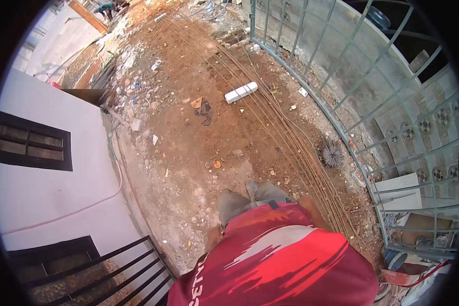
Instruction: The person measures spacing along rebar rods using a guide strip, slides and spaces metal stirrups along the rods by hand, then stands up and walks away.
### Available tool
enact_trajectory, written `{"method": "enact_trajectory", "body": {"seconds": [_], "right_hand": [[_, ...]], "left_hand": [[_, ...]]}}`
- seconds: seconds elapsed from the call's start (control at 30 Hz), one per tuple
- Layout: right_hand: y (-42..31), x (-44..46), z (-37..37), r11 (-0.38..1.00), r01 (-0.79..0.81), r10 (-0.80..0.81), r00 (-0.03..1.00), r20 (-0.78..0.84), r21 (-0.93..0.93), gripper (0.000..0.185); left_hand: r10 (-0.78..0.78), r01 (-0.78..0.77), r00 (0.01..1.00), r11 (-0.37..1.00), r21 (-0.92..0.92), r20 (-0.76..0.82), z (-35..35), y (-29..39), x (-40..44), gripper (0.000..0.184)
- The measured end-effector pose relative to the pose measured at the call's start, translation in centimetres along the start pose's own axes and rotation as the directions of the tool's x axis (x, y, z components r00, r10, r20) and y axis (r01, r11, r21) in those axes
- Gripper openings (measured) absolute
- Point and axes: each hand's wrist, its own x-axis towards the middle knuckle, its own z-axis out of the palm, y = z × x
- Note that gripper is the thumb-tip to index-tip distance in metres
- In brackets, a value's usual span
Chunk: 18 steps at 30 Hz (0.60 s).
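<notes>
My left hand [213, 236] hangs at the left side of my red shirt; its fingers are too small and shaded to make out. On the right my forearm [313, 211] shows beside the shirt, while the hand at its end cannot be made out. Long thin rods [290, 145] run along the dirt ground in front of me and past my right side. A white block [241, 92] lies among the rods, with some of them crossing it. Neither arm visibly touches the rods or the block.
A metal grille [324, 104] curves along the right, with a bundle of grey wire [332, 153] near it. At the left stand a white wall [51, 194] and a black railing [132, 265]. Rubble lines the path. Another person [107, 8] is far off at the upper left.
</notes>
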Motion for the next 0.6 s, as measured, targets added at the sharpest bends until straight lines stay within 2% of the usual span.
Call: {"method": "enact_trajectory", "body": {"seconds": [0.03, 0.07, 0.13, 0.2, 0.23, 0.3, 0.33, 0.37, 0.4, 0.43, 0.47, 0.5, 0.53, 0.57, 0.6], "right_hand": [[-9.0, -1.5, -5.1, 0.980, 0.134, -0.140, 0.990, 0.029, 0.145, 0.059], [-14.5, -1.5, -7.4, 0.913, 0.406, -0.395, 0.906, -0.154, 0.047, 0.057], [-22.4, -0.4, -12.4, 0.721, 0.643, -0.692, 0.685, -0.228, -0.259, 0.054], [-29.5, -0.9, -17.3, 0.761, 0.648, -0.625, 0.744, -0.235, 0.027, 0.050], [-31.3, 0.2, -18.4, 0.769, 0.639, -0.615, 0.754, -0.230, 0.037, 0.050], [-34.0, 3.3, -20.2, 0.836, 0.475, -0.442, 0.880, -0.175, 0.276, 0.049], [-33.8, 6.0, -19.5, 0.881, 0.434, -0.392, 0.893, -0.221, 0.191, 0.049], [-32.7, 9.7, -18.3, 0.917, 0.385, -0.346, 0.898, -0.272, 0.106, 0.049], [-32.5, 14.0, -16.2, 0.998, 0.030, -0.041, 0.982, -0.184, -0.063, 0.051], [-30.4, 16.8, -13.3, 0.993, 0.012, -0.037, 0.976, -0.213, -0.119, 0.047], [-30.8, 17.6, -11.9, 0.986, -0.093, 0.077, 0.990, -0.119, -0.135, 0.043], [-27.9, 20.3, -7.8, 0.984, -0.077, 0.051, 0.986, -0.159, -0.162, 0.038], [-27.2, 22.0, -5.5, 0.946, 0.034, -0.024, 0.999, 0.033, -0.322, 0.035], [-27.0, 22.1, -4.0, 0.879, 0.165, -0.056, 0.967, 0.248, -0.447, 0.033], [-28.4, 21.7, -4.0, 0.891, 0.130, -0.021, 0.969, 0.246, -0.436, 0.033]], "left_hand": [[0.010, -0.011, 1.000, 1.000, -0.029, -0.011, -0.9, 2.2, 1.7, 0.040], [0.022, -0.024, 0.999, 0.997, -0.068, -0.026, -1.5, 4.6, 3.3, 0.040], [0.039, -0.043, 0.999, 0.994, -0.105, -0.032, -2.5, 9.8, 6.0, 0.040], [0.083, -0.107, 0.988, 0.974, -0.198, -0.128, -4.0, 14.7, 8.1, 0.041], [0.074, -0.097, 0.989, 0.978, -0.186, -0.127, -4.5, 16.7, 8.9, 0.041], [0.151, -0.178, 0.978, 0.965, -0.193, -0.144, -4.9, 20.9, 10.6, 0.043], [0.148, -0.173, 0.979, 0.967, -0.187, -0.143, -5.2, 22.1, 11.0, 0.043], [0.167, -0.174, 0.984, 0.975, -0.139, -0.056, -6.0, 24.7, 12.3, 0.043], [0.186, -0.182, 0.982, 0.979, -0.091, 0.031, -6.8, 27.2, 13.8, 0.043], [0.184, -0.185, 0.978, 0.983, -0.005, 0.099, -7.8, 28.4, 14.8, 0.043], [0.157, -0.168, 0.979, 0.982, 0.081, 0.128, -8.7, 29.2, 16.5, 0.043], [0.122, -0.145, 0.982, 0.975, 0.167, 0.143, -9.7, 29.9, 17.7, 0.043], [0.069, -0.102, 0.988, 0.964, 0.244, 0.141, -10.9, 29.9, 18.9, 0.043], [0.017, -0.046, 0.993, 0.966, 0.254, 0.116, -12.2, 30.4, 19.9, 0.043], [-0.031, 0.007, 0.996, 0.966, 0.260, 0.088, -13.6, 31.2, 20.9, 0.042]]}}
